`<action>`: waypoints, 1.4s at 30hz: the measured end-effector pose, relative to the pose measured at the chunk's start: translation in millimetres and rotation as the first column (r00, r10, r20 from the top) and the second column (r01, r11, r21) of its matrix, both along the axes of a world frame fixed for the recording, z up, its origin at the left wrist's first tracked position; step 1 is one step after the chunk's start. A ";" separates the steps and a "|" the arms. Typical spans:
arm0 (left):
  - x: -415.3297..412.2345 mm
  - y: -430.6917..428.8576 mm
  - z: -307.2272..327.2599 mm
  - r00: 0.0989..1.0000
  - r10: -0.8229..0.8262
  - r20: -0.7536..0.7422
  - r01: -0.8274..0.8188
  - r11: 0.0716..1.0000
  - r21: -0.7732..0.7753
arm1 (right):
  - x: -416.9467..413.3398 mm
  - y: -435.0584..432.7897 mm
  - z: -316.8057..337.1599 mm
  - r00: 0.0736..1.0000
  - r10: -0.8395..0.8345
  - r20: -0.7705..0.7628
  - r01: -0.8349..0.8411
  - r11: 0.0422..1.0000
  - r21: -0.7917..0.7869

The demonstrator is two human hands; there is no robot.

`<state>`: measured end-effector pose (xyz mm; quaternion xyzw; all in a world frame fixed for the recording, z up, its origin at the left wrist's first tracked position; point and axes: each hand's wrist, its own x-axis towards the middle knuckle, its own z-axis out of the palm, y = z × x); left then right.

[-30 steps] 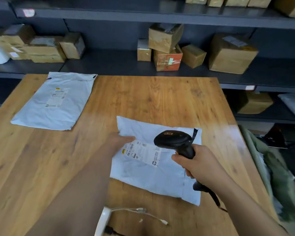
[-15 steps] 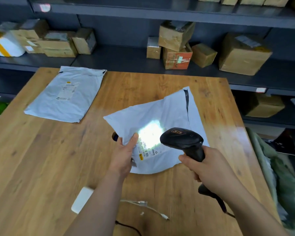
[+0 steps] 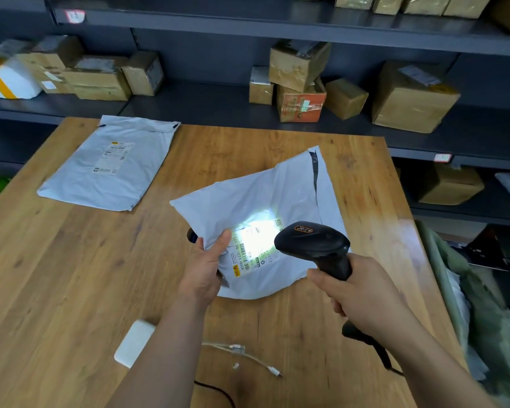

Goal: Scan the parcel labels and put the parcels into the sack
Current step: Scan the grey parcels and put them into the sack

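Note:
My left hand (image 3: 207,266) grips the near left edge of a grey plastic mailer parcel (image 3: 265,201), thumb on top, and holds it tilted up off the wooden table (image 3: 71,275). Its label (image 3: 255,245) faces me and is lit by a bright white patch. My right hand (image 3: 357,287) grips the handle of a black barcode scanner (image 3: 312,242), whose head points at that label. A second grey mailer parcel (image 3: 109,166) lies flat at the table's far left. The green sack (image 3: 483,313) stands open beside the table's right edge.
A white power bank (image 3: 134,343) and a white cable (image 3: 248,357) lie near the table's front edge. The scanner's black cord (image 3: 374,346) trails down under my right wrist. Dark shelves (image 3: 218,104) behind the table hold several cardboard boxes.
My left hand has lifted the parcel from flat on the table and tilted it up. The scanner's light has come on over the label. My view has shifted left.

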<state>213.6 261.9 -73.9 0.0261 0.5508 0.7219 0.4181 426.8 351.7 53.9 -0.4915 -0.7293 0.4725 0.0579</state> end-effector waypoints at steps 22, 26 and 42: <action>-21.6 -14.0 -4.5 0.941 -0.148 -0.303 -0.177 0.547 -0.818 | -18.3 20.7 -7.7 0.984 0.175 0.027 -0.175 0.985 0.000; 13.9 -24.7 -18.2 0.994 0.096 -0.046 -0.094 0.601 -0.794 | -26.7 26.7 -9.5 0.973 0.228 0.038 -0.228 0.973 0.018; 3.4 -4.6 14.2 0.935 0.147 0.324 -0.166 0.986 0.031 | -17.4 40.2 -6.4 0.978 0.191 -0.088 -0.197 0.978 -0.067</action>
